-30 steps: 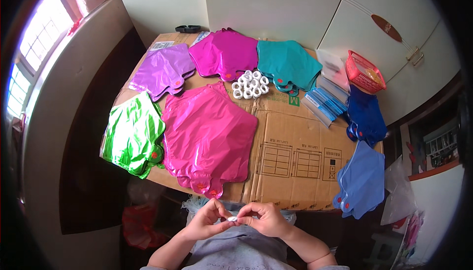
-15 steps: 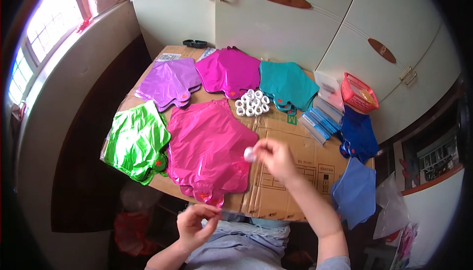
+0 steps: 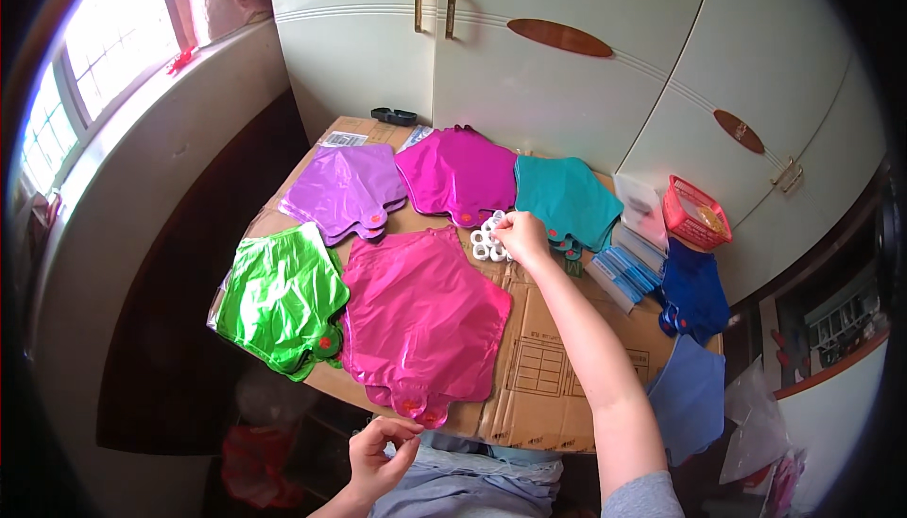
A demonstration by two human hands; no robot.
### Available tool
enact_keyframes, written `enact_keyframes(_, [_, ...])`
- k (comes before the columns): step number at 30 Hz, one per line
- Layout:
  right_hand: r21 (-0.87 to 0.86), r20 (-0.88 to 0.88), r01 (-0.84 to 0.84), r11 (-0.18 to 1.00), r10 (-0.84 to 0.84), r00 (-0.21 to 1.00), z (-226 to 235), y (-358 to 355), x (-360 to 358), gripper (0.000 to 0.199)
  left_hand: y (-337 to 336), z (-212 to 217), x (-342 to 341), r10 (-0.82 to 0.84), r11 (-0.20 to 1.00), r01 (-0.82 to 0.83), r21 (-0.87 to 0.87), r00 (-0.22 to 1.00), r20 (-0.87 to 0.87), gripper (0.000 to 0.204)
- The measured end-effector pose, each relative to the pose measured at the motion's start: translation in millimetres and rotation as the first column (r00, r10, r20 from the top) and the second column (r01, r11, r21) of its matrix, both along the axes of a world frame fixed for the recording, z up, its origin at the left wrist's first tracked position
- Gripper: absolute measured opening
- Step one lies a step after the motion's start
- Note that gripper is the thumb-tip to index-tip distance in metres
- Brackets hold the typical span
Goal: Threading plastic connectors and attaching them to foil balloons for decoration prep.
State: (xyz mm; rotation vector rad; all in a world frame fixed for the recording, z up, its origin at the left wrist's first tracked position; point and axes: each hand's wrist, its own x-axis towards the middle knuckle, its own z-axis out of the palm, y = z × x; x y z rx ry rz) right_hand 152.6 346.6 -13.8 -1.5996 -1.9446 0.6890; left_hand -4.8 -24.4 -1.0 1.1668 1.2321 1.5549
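Observation:
A stack of flat, shiny pink foil balloons (image 3: 425,319) lies in front of me on a cardboard sheet. My left hand (image 3: 380,457) is at the near edge, thumb and finger pinched at a rounded tab of the top pink balloon. Beyond the stack is a cluster of small white ring-shaped rolls (image 3: 480,251). My right hand (image 3: 522,234) reaches out to the right side of this cluster. Its fingertips are closed around a white roll, which they mostly hide.
Around the pink stack lie green (image 3: 283,301), lilac (image 3: 345,187), magenta (image 3: 458,173), teal (image 3: 567,198), dark blue (image 3: 694,286) and pale blue (image 3: 690,395) foil stacks. Blue-and-clear packets (image 3: 624,274) and a red basket (image 3: 694,215) sit at right. Cabinets (image 3: 567,93) stand behind.
My right hand has moved away from the pink stack's right edge with a white roll, out to the cluster. My left hand stays at the pink tab. The view has shifted slightly.

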Motion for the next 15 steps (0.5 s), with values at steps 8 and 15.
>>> enact_keyframes(8, [0.218, 0.052, -0.03, 0.976, 0.019, 0.998, 18, -25, -4, 0.012, 0, -7, -2, 0.01, 0.999, -0.006, 0.031, 0.994, -0.111, 0.012])
enact_keyframes(15, [0.347, -0.199, -0.366, 0.864, 0.449, 0.871, 79, -179, 47, 0.006, -20, -27, -30, -0.198, 0.958, 0.024, -0.286, 0.775, -0.6, 0.013])
